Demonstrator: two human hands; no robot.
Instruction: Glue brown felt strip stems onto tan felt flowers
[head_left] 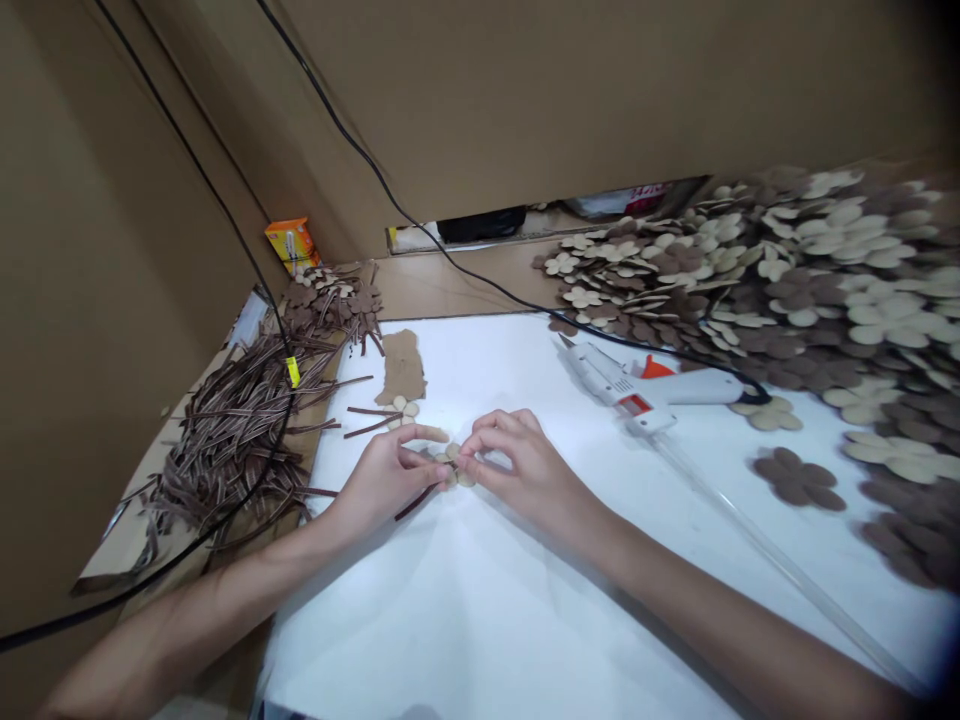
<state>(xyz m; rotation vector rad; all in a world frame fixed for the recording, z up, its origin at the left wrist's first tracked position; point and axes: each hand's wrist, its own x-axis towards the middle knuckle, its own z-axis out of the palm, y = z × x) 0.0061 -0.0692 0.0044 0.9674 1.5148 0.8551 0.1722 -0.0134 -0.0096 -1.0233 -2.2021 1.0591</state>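
Note:
A small beige flower cut-out (466, 478) lies low over the white board, partly covered by fingers. My left hand (390, 468) is curled at its left side, thumb touching the flower, index finger stretched along its far edge. A thin dark brown strip (412, 503) sticks out from under my left thumb; its other end is hidden at the flower. My right hand (521, 455) pinches at the flower's middle with thumb and index finger. Just behind my left hand lie another beige flower (403, 410) and two loose brown strips (373, 424).
A white glue gun (637, 390) with a clear glue stick (772, 550) lies right. Beige and brown flowers (795, 260) are heaped behind it. Brown strips (232, 430) pile up left, near an orange box (292, 245). A black cable (390, 200) crosses the back; a cardboard scrap (403, 366) lies on the board (480, 620).

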